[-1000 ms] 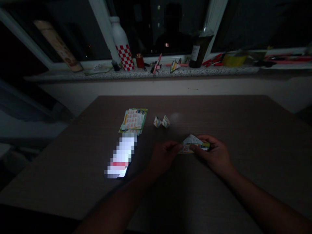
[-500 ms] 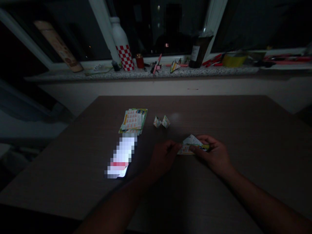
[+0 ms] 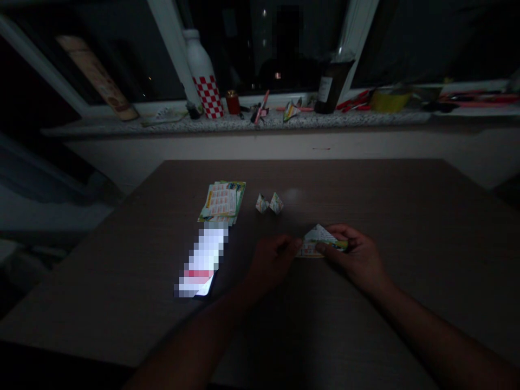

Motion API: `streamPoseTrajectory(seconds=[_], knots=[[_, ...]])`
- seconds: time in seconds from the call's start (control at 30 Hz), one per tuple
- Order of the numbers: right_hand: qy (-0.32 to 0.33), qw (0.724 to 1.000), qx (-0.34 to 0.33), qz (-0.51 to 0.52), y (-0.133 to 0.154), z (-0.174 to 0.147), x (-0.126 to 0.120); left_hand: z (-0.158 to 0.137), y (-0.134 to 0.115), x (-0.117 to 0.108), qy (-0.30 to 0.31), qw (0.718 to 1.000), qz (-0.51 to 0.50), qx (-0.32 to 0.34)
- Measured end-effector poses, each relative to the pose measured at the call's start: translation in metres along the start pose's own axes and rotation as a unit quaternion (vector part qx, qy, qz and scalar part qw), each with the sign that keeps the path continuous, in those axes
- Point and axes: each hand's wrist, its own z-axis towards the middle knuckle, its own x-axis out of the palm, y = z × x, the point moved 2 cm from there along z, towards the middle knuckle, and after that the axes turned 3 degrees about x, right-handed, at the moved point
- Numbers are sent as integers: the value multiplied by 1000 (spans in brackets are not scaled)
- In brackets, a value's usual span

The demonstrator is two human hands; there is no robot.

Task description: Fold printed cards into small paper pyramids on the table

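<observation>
A folded printed paper (image 3: 319,234), with a white peaked top and a coloured strip along its lower edge, is held just above or on the table. My left hand (image 3: 275,261) pinches its left end between thumb and fingers. Around its right side my right hand (image 3: 357,254) is closed, thumb pressed on the front and fingers behind. Beyond the hands stand two small folded paper pieces (image 3: 276,203), side by side. A stack of printed paper sheets (image 3: 221,201) lies to the left, and nearer me is a lit phone (image 3: 203,260), its screen blurred out.
The brown table (image 3: 385,195) meets the wall below a speckled stone windowsill (image 3: 154,127). On the sill are a red-and-white checked bottle (image 3: 208,89), a small red jar (image 3: 233,102), a dark labelled pouch (image 3: 330,89), a yellow roll (image 3: 390,101) and a tall tan cylinder (image 3: 99,78). The room is dim.
Almost nothing differs. Both hands keep their grip on the folded paper, with at most a tiny shift of the left fingers.
</observation>
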Motion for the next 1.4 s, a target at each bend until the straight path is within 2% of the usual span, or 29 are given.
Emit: streamPoseTrajectory(seconds=[0.13, 0.23, 0.4, 0.57, 0.73, 0.9, 1.03, 1.1, 1.4], knots=[[3, 1000, -6, -13, 1, 0, 0, -1, 1, 1, 27, 999, -26, 8], [13, 1000, -7, -12, 1, -1, 2, -1, -3, 2, 50, 999, -3, 12], [35, 999, -17, -30, 0, -2, 6, 0, -1, 4, 53, 999, -7, 6], [-4, 999, -29, -20, 2, 0, 0, 4, 4, 0, 46, 997, -49, -32], [-1, 1000, -23, -16, -1, -1, 1, 3, -2, 1, 71, 996, -60, -14], [-15, 993, -93, -75, -6, -3, 2, 3, -2, 4, 61, 996, -60, -29], [-21, 970, -195, -144, 1, -4, -2, 4, 1, 2, 53, 991, -109, -52], [-10, 960, -222, -172, 4, -4, -2, 4, 2, 1, 47, 990, -119, -57], [24, 961, -210, -180, 7, -3, -1, 4, 4, 3, 48, 989, -128, -48]])
